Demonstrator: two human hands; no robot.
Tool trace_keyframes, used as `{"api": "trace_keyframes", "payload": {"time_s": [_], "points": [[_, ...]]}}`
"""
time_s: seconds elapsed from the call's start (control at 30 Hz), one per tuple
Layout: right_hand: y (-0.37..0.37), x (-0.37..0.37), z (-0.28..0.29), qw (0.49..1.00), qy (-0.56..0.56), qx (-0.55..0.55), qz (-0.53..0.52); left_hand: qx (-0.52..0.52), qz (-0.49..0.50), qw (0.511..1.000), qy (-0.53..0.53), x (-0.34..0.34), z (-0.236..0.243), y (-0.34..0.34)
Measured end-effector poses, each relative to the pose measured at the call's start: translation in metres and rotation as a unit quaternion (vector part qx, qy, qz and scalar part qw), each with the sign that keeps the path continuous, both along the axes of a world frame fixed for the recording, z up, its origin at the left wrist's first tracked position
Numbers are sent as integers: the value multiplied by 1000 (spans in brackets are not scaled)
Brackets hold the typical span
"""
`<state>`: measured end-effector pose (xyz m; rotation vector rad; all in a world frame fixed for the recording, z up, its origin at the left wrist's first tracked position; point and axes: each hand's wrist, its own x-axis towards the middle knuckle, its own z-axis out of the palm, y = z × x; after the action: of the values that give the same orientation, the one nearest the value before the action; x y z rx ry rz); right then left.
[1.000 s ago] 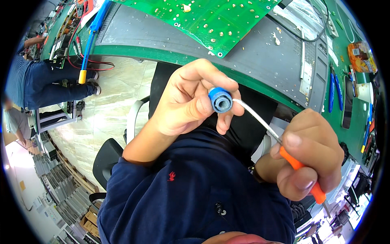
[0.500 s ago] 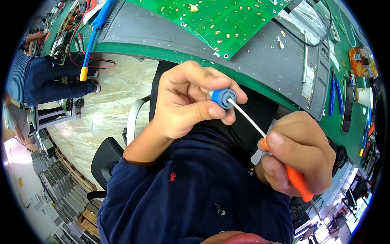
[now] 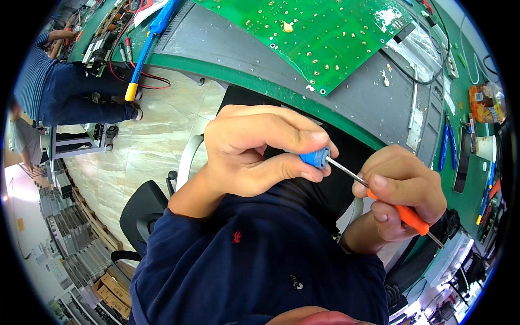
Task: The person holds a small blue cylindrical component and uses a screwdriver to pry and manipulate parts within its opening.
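head view: left hand point(image 3: 244, 146) pinches blue cylinder point(image 3: 315, 158); right hand point(image 3: 407, 184) grips orange-handled screwdriver point(image 3: 411, 218), shaft point(image 3: 348, 171) meets cylinder

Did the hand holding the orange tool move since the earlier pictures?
Yes. Judged against the green circuit board, the right hand has moved left and up in the picture, closer to the board's bottom corner, still holding the orange tool.

Left hand point(image 3: 265, 149), centre of frame, is held in a pinch; left forearm point(image 3: 197, 189) is angled toward upper right. Right hand point(image 3: 403, 189), right of centre, is curled.
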<state>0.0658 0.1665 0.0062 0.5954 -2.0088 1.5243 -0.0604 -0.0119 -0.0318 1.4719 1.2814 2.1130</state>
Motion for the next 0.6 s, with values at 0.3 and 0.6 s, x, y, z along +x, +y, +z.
{"api": "trace_keyframes", "payload": {"time_s": [0.3,0.6], "points": [[-8,1,-3,999,20,-6,-36,-18,-5,1000,2,-6,3,-1],[-21,9,-7,977,5,-92,-192,-133,97,981,100,5,5,9]]}}
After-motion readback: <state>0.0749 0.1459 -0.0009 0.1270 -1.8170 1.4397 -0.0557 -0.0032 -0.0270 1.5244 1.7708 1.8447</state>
